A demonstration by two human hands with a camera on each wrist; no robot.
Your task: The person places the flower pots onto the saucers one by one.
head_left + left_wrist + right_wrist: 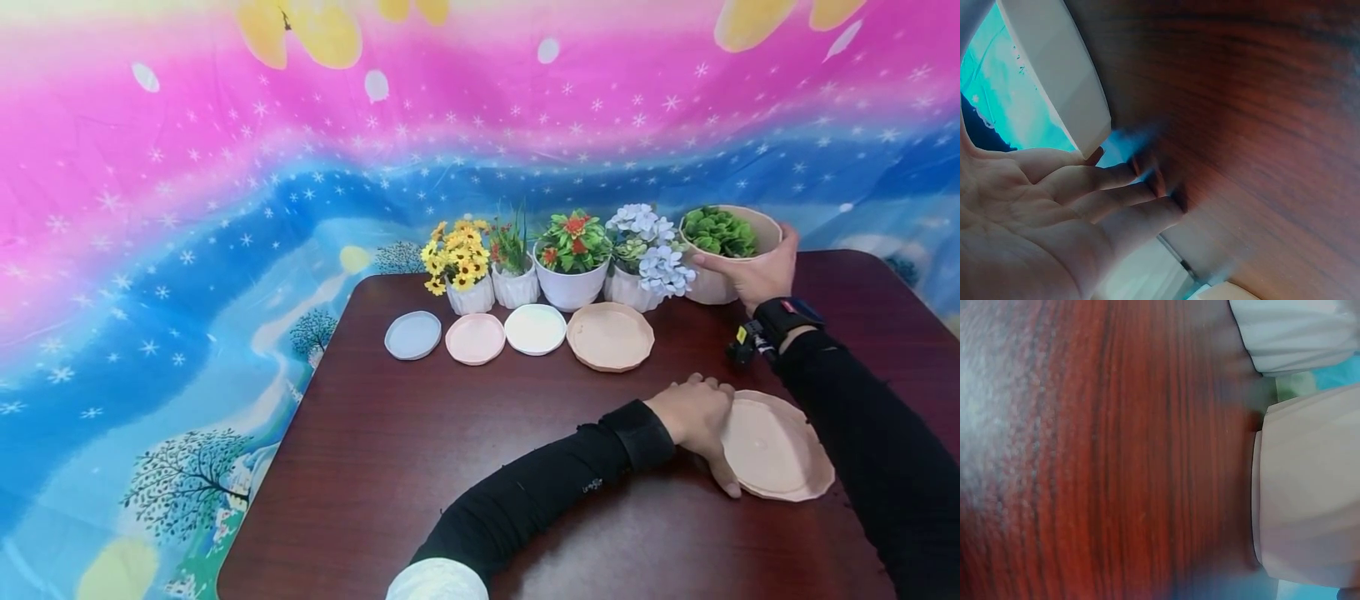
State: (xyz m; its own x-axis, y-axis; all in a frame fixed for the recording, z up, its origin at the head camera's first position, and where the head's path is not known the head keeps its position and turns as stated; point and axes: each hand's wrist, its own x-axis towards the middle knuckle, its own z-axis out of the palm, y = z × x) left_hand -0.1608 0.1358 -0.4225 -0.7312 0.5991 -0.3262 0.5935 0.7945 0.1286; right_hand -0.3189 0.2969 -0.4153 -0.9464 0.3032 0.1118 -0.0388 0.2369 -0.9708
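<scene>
In the head view my right hand (765, 267) grips a beige flowerpot (711, 287) holding a leafy green plant (722, 232), at the right end of the row. The thumb lies across its near side and the fingers go round its right side. The right wrist view shows this pot's wall (1313, 487) close to the tabletop. My left hand (696, 417) touches the left edge of a large beige saucer (772, 446) near the table's right side. In the left wrist view its fingers (1129, 219) are stretched out beside the saucer's rim (1063, 69).
Left of the held pot stand pots with blue flowers (652, 250), a red-flowered plant (573, 242), grassy sprigs (513, 250) and yellow flowers (459, 254). Before them lie blue (412, 335), pink (476, 339), white (536, 329) and beige (611, 337) saucers on the dark wooden table (450, 417).
</scene>
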